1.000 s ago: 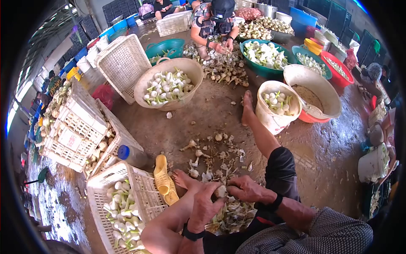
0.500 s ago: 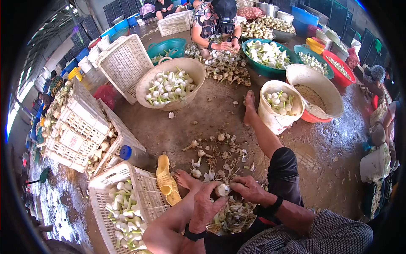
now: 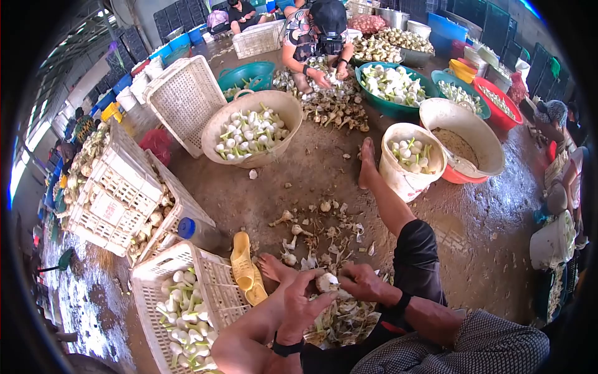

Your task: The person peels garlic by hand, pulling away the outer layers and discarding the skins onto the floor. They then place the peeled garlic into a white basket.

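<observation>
My left hand (image 3: 304, 305) has its thumb and fingers closed around a garlic bulb (image 3: 326, 283), partly papery and partly white. Close against the bulb's right side is my right hand (image 3: 366, 283), its fingers bent together; whatever they grip is hidden. Below both hands, between my legs, lies a heap of garlic skins (image 3: 342, 318). Unpeeled garlic bulbs with stems (image 3: 301, 230) and scraps are scattered on the floor just beyond.
At my left stands a white crate (image 3: 208, 283) of peeled garlic beside yellow slippers (image 3: 244, 262) and a blue-lidded jar (image 3: 202, 233). Ahead are a beige tub (image 3: 280, 146) and a white bucket (image 3: 405, 174) holding garlic. A co-worker (image 3: 299, 37) sits by a garlic pile.
My right hand has shifted slightly, and the bulb in my left hand has turned a little, showing a white patch on its right. The co-worker's hands have moved apart.
</observation>
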Motion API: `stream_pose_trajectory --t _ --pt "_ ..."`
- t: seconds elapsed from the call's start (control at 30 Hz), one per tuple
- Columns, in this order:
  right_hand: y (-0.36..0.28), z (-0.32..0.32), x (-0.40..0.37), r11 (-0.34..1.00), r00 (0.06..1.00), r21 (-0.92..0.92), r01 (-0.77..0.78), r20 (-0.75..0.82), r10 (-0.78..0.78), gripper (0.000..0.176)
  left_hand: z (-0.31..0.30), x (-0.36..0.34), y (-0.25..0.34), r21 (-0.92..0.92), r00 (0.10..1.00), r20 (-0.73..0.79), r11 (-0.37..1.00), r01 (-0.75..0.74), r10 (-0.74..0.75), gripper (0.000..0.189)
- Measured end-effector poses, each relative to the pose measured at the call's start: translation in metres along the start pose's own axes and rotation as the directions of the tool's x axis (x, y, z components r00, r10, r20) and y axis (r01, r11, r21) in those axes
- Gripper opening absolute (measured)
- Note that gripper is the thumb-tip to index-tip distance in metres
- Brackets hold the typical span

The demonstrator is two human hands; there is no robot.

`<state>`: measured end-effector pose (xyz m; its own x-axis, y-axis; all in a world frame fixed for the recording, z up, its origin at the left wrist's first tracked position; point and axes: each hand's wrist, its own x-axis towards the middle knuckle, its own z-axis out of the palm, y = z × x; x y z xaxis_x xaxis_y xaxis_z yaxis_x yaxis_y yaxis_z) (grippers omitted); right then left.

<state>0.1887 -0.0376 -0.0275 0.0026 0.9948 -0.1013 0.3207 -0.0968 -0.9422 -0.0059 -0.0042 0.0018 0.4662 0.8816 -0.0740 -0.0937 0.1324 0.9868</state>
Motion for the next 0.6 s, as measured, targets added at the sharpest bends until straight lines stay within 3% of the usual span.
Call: stream_pose_trajectory --t 0.1,0.13,0.2,0.23,0.3,0.33,0.37,0.4,0.47,0.53,0.6 --pt "0.052 0.012 -0.007 0.962 0.985 -0.255 0.097 0.16 -0.057 0.021 -0.003 -0.002 0.016 -0.043 0.995 0.022 0.995 0.094 -0.093 0.051" --pt "0.063 0.015 -0.012 0.961 0.985 -0.256 0.101 0.163 -0.061 0.021 -0.004 -0.002 0.015 -0.043 0.996 0.018 0.995 0.09 -0.09 0.051" --pt "0.072 0.021 -0.022 0.852 0.949 -0.477 0.215 0.307 -0.068 0.016 -0.005 -0.002 0.014 -0.228 1.0 -0.021 0.974 -0.022 0.017 0.053" --pt "0.074 0.021 -0.024 0.938 0.935 -0.284 0.196 0.342 -0.091 0.02 -0.007 -0.001 0.014 -0.227 1.0 -0.02 0.974 -0.021 0.017 0.053" --pt "0.067 0.022 -0.025 0.96 0.951 -0.224 0.171 0.291 -0.102 0.02 -0.012 -0.003 0.017 -0.454 0.999 0.043 0.891 0.019 0.0 0.055" --pt "0.049 0.02 -0.023 0.975 0.965 -0.161 0.151 0.238 -0.11 0.021 -0.011 -0.004 0.018 -0.453 0.999 0.039 0.891 0.02 -0.003 0.055" --pt "0.031 0.009 -0.02 0.989 0.955 -0.144 -0.023 0.291 0.064 0.025 -0.009 -0.003 0.02 -0.489 0.999 0.043 0.872 0.019 0.002 0.055" --pt "0.027 0.007 -0.018 0.989 0.955 -0.144 -0.023 0.29 0.065 0.025 -0.007 -0.002 0.021 -0.524 0.999 0.051 0.851 0.02 0.008 0.055" --pt "0.021 0.001 -0.015 0.905 0.947 0.326 -0.274 0.257 0.194 0.029 -0.008 -0.001 0.016 -0.509 0.998 0.058 0.861 0.009 0.024 0.054" --pt "-0.009 -0.012 -0.013 0.903 0.944 0.31 -0.297 0.237 0.23 0.034 -0.008 0.0 0.015 -0.496 0.997 0.063 0.868 -0.002 0.038 0.054" --pt "-0.025 -0.018 -0.014 0.892 0.968 0.408 -0.194 0.23 0.105 0.033 -0.007 -0.001 0.017 -0.508 0.998 0.05 0.862 -0.005 0.035 0.053"
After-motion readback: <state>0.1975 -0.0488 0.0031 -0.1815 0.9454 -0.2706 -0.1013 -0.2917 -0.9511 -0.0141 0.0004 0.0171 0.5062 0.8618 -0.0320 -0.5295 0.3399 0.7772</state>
